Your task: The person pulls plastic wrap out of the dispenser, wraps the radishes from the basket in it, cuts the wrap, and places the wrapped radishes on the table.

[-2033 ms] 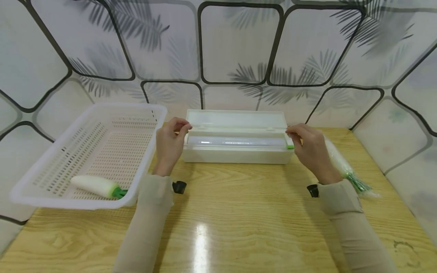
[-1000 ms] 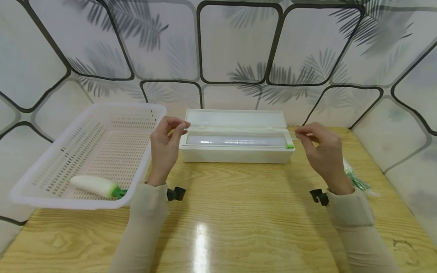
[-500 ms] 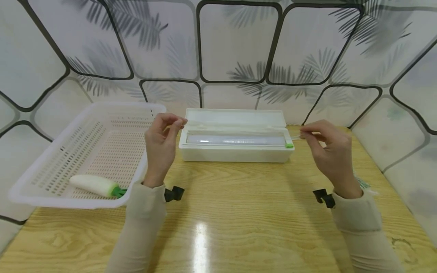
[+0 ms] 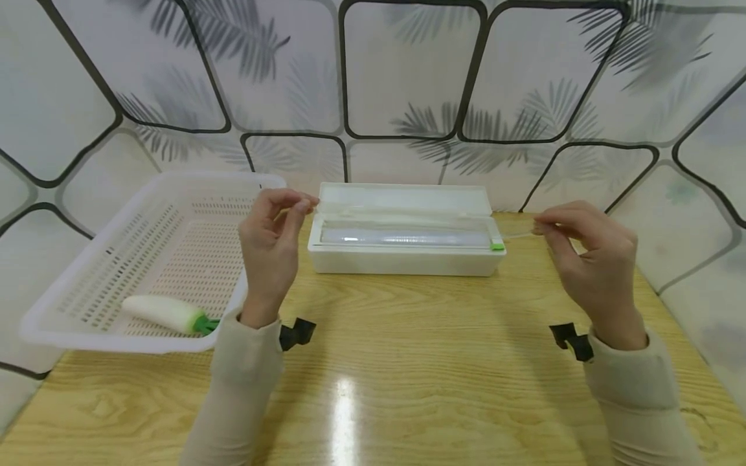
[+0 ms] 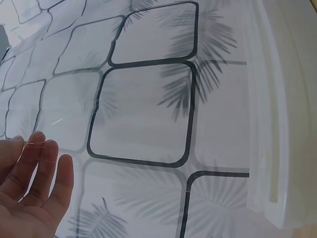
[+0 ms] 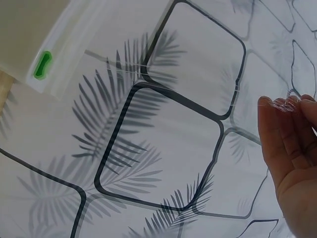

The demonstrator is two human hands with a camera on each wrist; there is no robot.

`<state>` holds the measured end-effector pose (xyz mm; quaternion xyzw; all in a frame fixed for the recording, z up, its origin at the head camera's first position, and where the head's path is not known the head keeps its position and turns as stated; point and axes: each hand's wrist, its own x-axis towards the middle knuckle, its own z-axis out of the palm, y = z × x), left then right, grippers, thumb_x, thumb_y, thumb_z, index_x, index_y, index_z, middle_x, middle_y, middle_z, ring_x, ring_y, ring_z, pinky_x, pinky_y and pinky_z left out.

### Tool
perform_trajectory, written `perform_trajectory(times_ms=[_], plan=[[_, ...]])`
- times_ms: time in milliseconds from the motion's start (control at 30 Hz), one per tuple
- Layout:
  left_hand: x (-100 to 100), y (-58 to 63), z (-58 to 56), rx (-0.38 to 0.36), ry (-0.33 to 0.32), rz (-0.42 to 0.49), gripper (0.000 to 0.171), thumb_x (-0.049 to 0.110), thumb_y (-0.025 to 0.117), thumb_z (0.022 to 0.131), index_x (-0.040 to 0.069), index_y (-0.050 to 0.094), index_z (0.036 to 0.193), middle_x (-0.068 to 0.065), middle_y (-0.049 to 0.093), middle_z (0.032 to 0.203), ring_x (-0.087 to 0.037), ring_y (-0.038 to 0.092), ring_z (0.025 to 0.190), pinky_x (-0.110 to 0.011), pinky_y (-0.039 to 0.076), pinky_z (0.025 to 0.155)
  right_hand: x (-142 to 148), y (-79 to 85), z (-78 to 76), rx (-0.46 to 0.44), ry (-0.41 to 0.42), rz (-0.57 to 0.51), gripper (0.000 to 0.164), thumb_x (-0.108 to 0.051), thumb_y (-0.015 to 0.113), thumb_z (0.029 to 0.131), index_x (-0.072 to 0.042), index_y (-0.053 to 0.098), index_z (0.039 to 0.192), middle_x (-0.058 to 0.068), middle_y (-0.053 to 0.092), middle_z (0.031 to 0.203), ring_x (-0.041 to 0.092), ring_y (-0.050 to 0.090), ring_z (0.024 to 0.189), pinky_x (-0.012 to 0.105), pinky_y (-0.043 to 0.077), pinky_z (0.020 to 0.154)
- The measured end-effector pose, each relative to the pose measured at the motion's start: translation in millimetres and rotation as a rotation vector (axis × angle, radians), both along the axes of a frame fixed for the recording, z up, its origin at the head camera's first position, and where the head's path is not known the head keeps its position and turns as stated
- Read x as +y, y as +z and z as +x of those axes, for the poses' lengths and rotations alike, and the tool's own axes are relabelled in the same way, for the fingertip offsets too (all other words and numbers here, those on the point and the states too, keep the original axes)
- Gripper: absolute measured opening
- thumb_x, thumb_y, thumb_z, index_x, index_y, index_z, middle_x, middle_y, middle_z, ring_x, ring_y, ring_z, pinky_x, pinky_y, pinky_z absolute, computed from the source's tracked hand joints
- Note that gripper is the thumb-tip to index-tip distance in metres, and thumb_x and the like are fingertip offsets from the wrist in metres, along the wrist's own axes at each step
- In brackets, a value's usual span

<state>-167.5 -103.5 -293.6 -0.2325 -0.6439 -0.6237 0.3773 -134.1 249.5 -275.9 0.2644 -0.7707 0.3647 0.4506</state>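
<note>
Near the wall sits a white cling film dispenser point(image 4: 406, 261) with its lid raised, a roll of film point(image 4: 408, 238) in it and a green slider point(image 4: 497, 246) at its right end. At its upper left corner my left hand point(image 4: 271, 252) pinches clear cling film point(image 5: 54, 121) between thumb and fingertips. My right hand point(image 4: 594, 265), out past the dispenser's right end, pinches the film's other corner, bunched at the fingertips in the right wrist view. A thin taut strand of film point(image 4: 519, 235) runs from those fingers toward the dispenser.
On the left a white perforated plastic basket point(image 4: 64, 340) holds a white radish point(image 4: 163, 313) with green stem ends. It stands close to my left forearm. The wooden table point(image 4: 419, 362) meets a patterned wall point(image 4: 402, 71) behind the dispenser.
My right hand has moved right, away from the dispenser, drawing film sideways and covering the clear bag with green ties. My left hand has shifted slightly left. The dispenser and basket stay in place.
</note>
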Motion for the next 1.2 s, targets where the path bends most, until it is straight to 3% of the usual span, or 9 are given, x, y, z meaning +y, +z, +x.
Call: perform_trajectory(times_ms=[233,400,767,1000,1200], plan=[[2,10.0,7.2,0.013,0.005,0.056,0.005,-0.017,0.057,0.095,-0.021,0.055,0.098,0.001,0.068,0.093,-0.015,0.067,0.092,-0.028,0.055,0.085,-8,11.6,11.4,0.077,-0.011,-0.03,0.021,0.002,0.067,0.094,0.015,0.068,0.078,0.029,0.065,0.075,-0.007,0.06,0.084,0.01,0.047,0.079],[3,17.1,10.5,0.055,-0.012,0.092,0.003,-0.019,0.057,0.094,-0.018,0.056,0.097,0.0,0.069,0.093,-0.016,0.068,0.091,-0.028,0.055,0.084,-16,20.0,16.7,0.133,-0.02,-0.067,0.015,0.009,0.067,0.089,0.016,0.067,0.075,0.029,0.064,0.072,-0.006,0.06,0.083,0.011,0.046,0.078],[4,36.0,13.0,0.12,-0.019,0.129,0.006,-0.019,0.058,0.093,-0.013,0.059,0.095,-0.002,0.069,0.092,-0.02,0.069,0.089,-0.031,0.056,0.084,-11,31.5,12.9,0.194,-0.05,-0.091,0.014,0.01,0.067,0.088,0.014,0.069,0.075,0.029,0.066,0.073,-0.002,0.062,0.079,0.012,0.04,0.072],[5,47.9,11.8,0.145,-0.024,0.145,0.009,-0.018,0.058,0.093,-0.01,0.061,0.094,-0.002,0.069,0.091,-0.02,0.069,0.088,-0.034,0.056,0.085,-15,43.7,13.0,0.241,-0.032,-0.156,0.013,0.015,0.063,0.086,0.017,0.067,0.074,0.028,0.066,0.072,-0.002,0.063,0.078,0.012,0.046,0.074],[6,58.0,13.4,0.168,-0.056,0.196,0.012,-0.02,0.059,0.092,-0.008,0.062,0.093,-0.006,0.069,0.089,-0.022,0.069,0.087,-0.035,0.057,0.085,-13,50.1,10.8,0.274,-0.02,-0.208,0.014,0.016,0.062,0.085,0.014,0.07,0.074,0.02,0.07,0.073,0.011,0.064,0.071,0.014,0.046,0.074]])
